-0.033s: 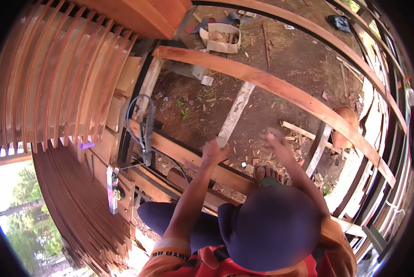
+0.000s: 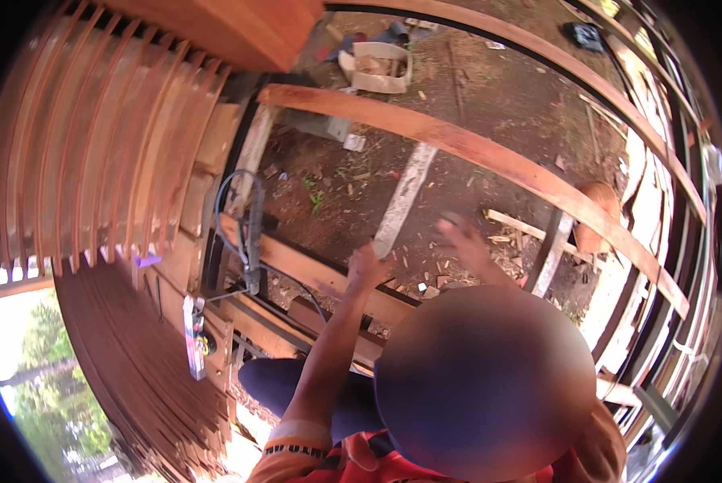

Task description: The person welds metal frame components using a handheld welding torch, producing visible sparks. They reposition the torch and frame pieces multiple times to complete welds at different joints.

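Observation:
My left hand (image 2: 365, 267) is closed in a fist at the near end of a whitish, worn wooden crosspiece (image 2: 407, 197). Whether the fingers grip that end or something small is hidden. To the right, my right hand (image 2: 461, 241) is held out over the ground, slightly blurred, its fingers apart and nothing visible in them. The crosspiece runs away from me to a long reddish-brown plank (image 2: 457, 143). Just left of my left hand lies a nearer wooden rail (image 2: 296, 264). A dark, blurred round shape (image 2: 481, 386) covers most of my right forearm.
Left, a grey-and-blue cable loop (image 2: 252, 233) hangs by the rail, with a narrow box (image 2: 194, 338) nearby. Stacked brown boards (image 2: 127, 346) lie lower left, and slatted wood (image 2: 95, 145) above. A cardboard box (image 2: 381, 83) and wood scraps lie on the dirt beyond.
My right hand has shifted a little to the left. The dark round shape takes up more of the picture and now covers my foot. My left hand stays at the crosspiece's end.

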A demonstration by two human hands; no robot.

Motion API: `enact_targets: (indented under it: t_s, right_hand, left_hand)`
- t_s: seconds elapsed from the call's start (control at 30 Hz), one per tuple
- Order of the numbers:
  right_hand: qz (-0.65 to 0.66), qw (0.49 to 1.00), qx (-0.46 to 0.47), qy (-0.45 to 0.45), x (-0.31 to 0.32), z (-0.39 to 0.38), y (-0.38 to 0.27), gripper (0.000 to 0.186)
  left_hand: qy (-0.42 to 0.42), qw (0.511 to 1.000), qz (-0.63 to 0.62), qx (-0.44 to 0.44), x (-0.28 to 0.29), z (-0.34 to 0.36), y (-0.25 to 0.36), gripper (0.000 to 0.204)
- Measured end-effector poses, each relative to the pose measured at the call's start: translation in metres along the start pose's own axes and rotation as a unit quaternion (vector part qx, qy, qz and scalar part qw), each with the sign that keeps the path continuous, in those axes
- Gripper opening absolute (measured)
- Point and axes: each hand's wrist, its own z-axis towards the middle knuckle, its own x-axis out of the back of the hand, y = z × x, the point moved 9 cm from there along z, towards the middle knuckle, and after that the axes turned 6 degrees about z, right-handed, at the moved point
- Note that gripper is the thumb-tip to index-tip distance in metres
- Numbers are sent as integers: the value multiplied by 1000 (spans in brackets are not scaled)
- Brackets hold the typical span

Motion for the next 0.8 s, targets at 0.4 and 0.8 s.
enact_targets:
  t_s: [0.4, 0.8]
  right_hand:
    - [3, 994, 98, 50, -123, 115, 14, 73]
    - [-44, 984, 161, 69, -125, 118, 17, 63]
  left_hand:
    - [-23, 999, 40, 19, 25, 21, -31, 53]
    - [3, 1000, 8, -12, 44, 8, -10, 51]
